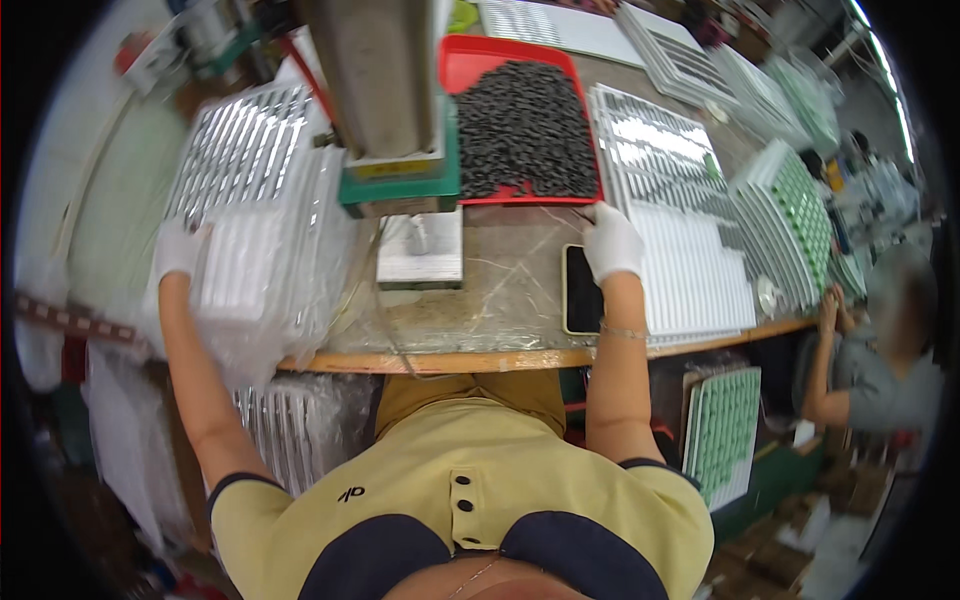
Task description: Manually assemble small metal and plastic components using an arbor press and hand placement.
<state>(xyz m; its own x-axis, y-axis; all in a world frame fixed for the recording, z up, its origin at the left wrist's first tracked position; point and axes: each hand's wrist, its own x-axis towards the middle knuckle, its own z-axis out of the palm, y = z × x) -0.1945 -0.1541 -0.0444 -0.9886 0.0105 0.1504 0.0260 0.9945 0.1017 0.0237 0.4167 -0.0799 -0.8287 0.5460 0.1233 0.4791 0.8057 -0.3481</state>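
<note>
My left hand [180,250], in a white glove, rests at the left side of a tray of shiny silver strips [245,135]. Its fingers look drawn together over the strips; whatever they hold is too small to make out. My right hand [614,246], gloved as well, is near the front right corner of a red tray [485,48] heaped with small dark parts [525,130]. Those fingers are closed too, their content unclear. Between the hands, a press [385,100] with a green head stands above a metal block [420,262].
A black phone [580,290] lies by my right wrist. Right of it is a ribbed white tray [690,270] with silver strips, then stacked green-dotted trays [790,220]. Clear plastic film [320,250] drapes the left tray. Another person [890,340] sits at the right.
</note>
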